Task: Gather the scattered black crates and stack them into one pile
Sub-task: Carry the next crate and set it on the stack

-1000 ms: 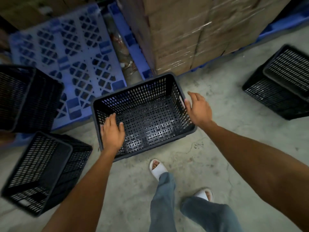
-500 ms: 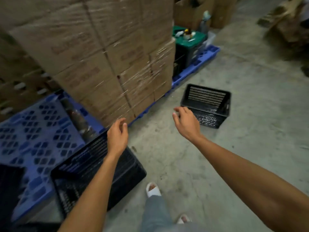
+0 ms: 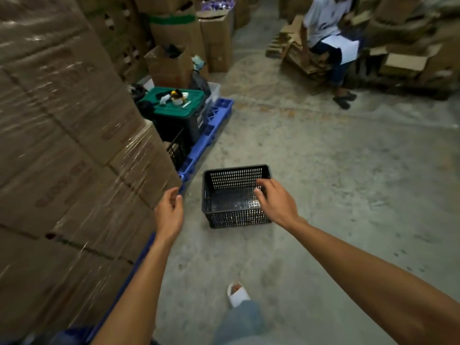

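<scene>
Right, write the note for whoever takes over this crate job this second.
Left hand: empty, fingers loosely curled, beside the wrapped cardboard boxes.
Right hand: empty and open, reaching over the black crate, not gripping it.
That crate stands upright and empty on the concrete floor, next to the blue pallet. Another black crate sits on that pallet, partly hidden.
Done: no pile is in view, so progress can't be judged.
Left: grasp the floor crate and carry it to the pile.
</scene>
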